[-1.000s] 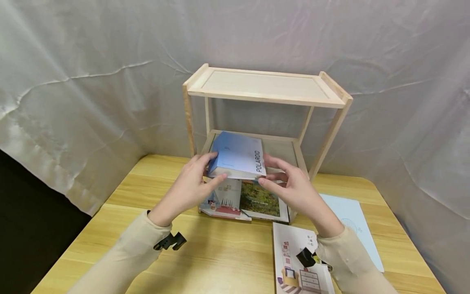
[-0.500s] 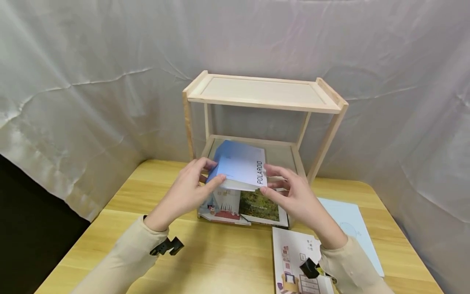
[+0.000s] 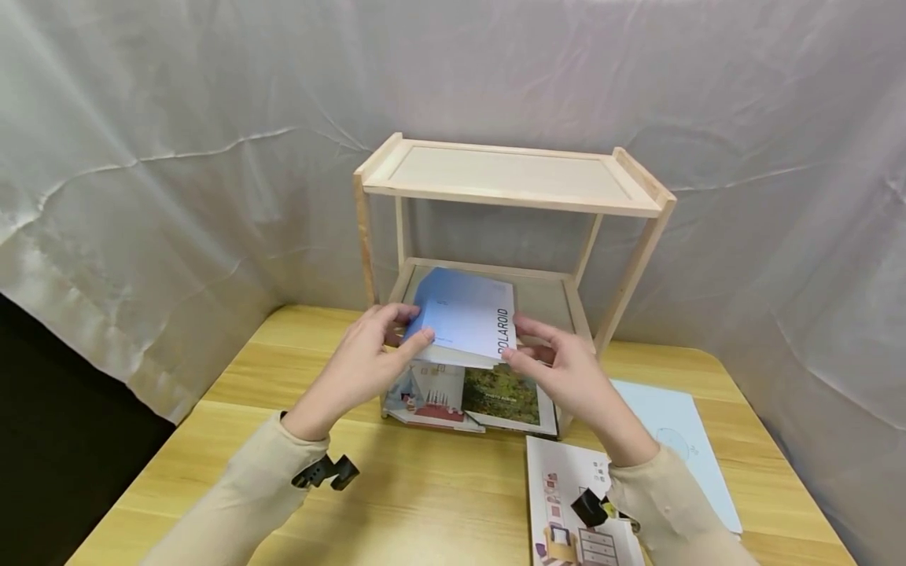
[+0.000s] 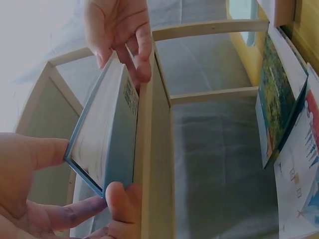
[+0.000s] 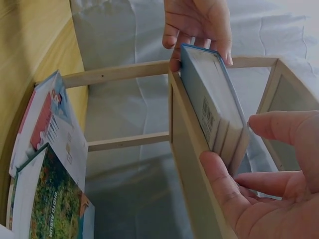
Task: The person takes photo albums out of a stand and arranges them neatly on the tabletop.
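Note:
A thick blue-and-white album (image 3: 463, 314) marked POLAROID lies between both hands at the front of the rack's middle shelf (image 3: 541, 295). The left hand (image 3: 364, 365) grips its left end, thumb on the cover and fingers below. At the right end the right hand (image 3: 569, 377) pinches a corner, its thumb by the front edge and fingers along the side. In the left wrist view the album (image 4: 117, 124) shows its page edges and a barcode, its back close against the shelf board (image 4: 158, 149). The right wrist view shows the cover slightly lifted from the pages (image 5: 232, 134).
Below the shelf lie a photo album (image 3: 502, 397) with a foliage cover and an illustrated book (image 3: 432, 397). Another illustrated book (image 3: 566, 487) and a pale blue one (image 3: 679, 432) are on the table (image 3: 410, 503) at right. The rack's top shelf (image 3: 510, 174) overhangs behind.
Compared with a second ago, both hands and the album sit slightly lower in the head view, which has itself shifted. The cover has slid or skewed a little over the pages; the hold stays.

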